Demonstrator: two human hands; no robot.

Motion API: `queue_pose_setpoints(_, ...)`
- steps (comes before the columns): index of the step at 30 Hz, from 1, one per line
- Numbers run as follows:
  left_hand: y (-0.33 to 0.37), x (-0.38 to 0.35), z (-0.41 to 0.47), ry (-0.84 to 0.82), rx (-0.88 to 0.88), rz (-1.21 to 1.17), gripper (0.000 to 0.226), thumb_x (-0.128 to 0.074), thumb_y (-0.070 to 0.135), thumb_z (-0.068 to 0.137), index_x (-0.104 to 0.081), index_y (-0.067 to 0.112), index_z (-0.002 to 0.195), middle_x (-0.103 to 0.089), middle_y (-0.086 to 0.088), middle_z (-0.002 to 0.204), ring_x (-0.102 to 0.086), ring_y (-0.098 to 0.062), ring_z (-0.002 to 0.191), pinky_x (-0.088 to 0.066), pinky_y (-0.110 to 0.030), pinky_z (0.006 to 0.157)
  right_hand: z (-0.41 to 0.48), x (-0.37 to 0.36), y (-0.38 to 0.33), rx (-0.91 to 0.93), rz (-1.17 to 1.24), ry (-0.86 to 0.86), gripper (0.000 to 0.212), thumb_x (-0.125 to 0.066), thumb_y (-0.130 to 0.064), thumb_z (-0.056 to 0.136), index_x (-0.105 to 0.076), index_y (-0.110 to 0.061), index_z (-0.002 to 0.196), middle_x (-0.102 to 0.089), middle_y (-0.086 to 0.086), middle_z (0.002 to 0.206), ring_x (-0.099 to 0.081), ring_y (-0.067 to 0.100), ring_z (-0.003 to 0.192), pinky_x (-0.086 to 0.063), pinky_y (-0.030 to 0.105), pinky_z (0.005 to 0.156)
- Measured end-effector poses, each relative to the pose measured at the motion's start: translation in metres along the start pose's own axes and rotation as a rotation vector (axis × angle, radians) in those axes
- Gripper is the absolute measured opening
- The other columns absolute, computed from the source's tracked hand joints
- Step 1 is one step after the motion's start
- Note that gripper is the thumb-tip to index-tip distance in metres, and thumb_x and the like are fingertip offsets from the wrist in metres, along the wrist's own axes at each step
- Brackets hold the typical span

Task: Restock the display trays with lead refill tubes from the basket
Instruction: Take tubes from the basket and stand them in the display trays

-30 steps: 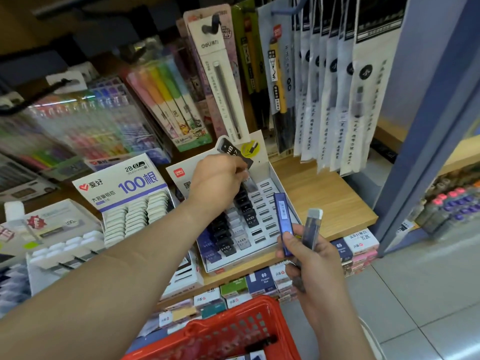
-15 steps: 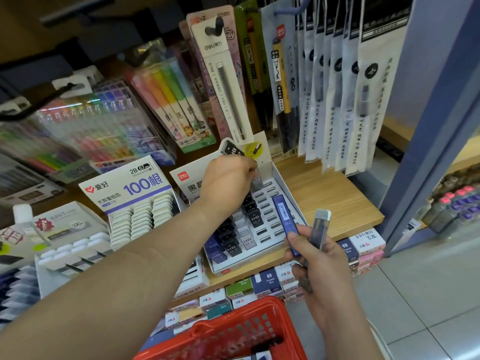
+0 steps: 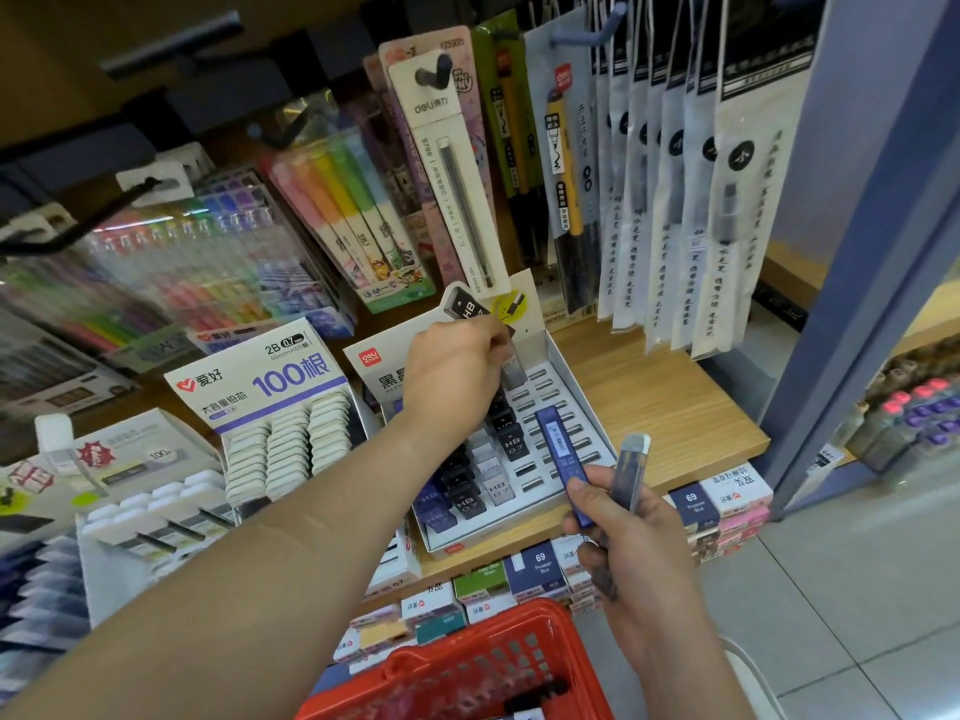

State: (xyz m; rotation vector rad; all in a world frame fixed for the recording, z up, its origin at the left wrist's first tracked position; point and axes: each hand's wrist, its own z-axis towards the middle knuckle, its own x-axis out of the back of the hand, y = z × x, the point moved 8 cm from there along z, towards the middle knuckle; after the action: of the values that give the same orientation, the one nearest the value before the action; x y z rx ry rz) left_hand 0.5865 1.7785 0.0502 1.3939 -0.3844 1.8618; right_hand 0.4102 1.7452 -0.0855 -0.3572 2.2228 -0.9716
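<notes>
Little has moved over the last second: both hands keep their places, and the left hand (image 3: 452, 371) sits only a touch nearer the tray's back corner. From my seat I see its fingers (image 3: 493, 340) curled in tight, pinching a grey tube (image 3: 513, 366) that points down at the back rows of the tray (image 3: 540, 491). Whether the tube's lower end is already in a slot I cannot tell, since the hand hides it. Just below it runs a column of black HB tubes (image 3: 511, 444) standing in the tray's middle, with more dark and grey ones toward the front left. The right-hand slots are bare.

On the other side, the right hand (image 3: 639, 537) hovers at the tray's front right corner. Its thumb (image 3: 582, 491) and fingers are closed around two tubes fanned apart: a blue tube (image 3: 563, 459) leaning over the tray's slots and a capped tube (image 3: 631, 470), greyish with a pale top, tilted outward.

Further out, the tray rests on a wooden shelf (image 3: 675, 407), beside a box marked 100 (image 3: 270, 376) filled with white cases. Pen packs (image 3: 467, 200) hang behind. The red basket (image 3: 467, 667) is at the bottom edge of the view, below both forearms.
</notes>
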Motion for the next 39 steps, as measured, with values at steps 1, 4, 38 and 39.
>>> queue_pose_setpoints(1,0.001,-0.001,0.0,-0.011,-0.001,-0.005,0.013,-0.061,0.022,0.089,-0.072,0.019,0.095,-0.073,-0.006,0.087,-0.065,-0.03,0.084,-0.052,-0.038,0.075,0.0,0.0,0.0,0.001,-0.002,-0.002,0.011,-0.068,-0.005,0.087,-0.065,-0.012,0.094,-0.059,0.004,0.064,-0.054,0.008,0.049,-0.033,0.016,0.037)
queue_pose_setpoints(4,0.004,-0.005,0.002,-0.046,-0.032,0.021,0.015,-0.06,0.021,0.089,-0.073,0.019,0.096,-0.073,-0.007,0.091,-0.064,-0.031,0.087,-0.052,-0.038,0.075,0.001,0.001,-0.001,0.009,0.004,-0.006,0.012,-0.068,-0.004,0.087,-0.064,-0.01,0.097,-0.058,0.003,0.063,-0.054,0.009,0.05,-0.032,0.017,0.038)
queue_pose_setpoints(38,-0.03,0.039,-0.18,0.006,0.759,-1.371,0.039,-0.076,0.016,0.072,-0.062,0.017,0.108,-0.07,-0.01,0.1,-0.067,-0.029,0.088,-0.055,-0.048,0.078,-0.043,-0.084,0.008,-0.102,0.045,-0.495,0.015,-0.064,-0.014,0.074,-0.063,-0.006,0.087,-0.046,0.006,0.054,-0.033,0.01,0.036,-0.026,0.017,0.034)
queue_pose_setpoints(39,-0.038,0.048,-0.186,0.041,0.753,-1.348,0.044,-0.075,0.013,0.07,-0.06,0.02,0.111,-0.071,-0.006,0.099,-0.067,-0.025,0.085,-0.056,-0.045,0.076,-0.047,-0.09,0.012,-0.125,0.033,-0.521,0.016,-0.064,-0.014,0.074,-0.062,-0.005,0.088,-0.044,0.005,0.053,-0.032,0.009,0.035,-0.025,0.017,0.034)
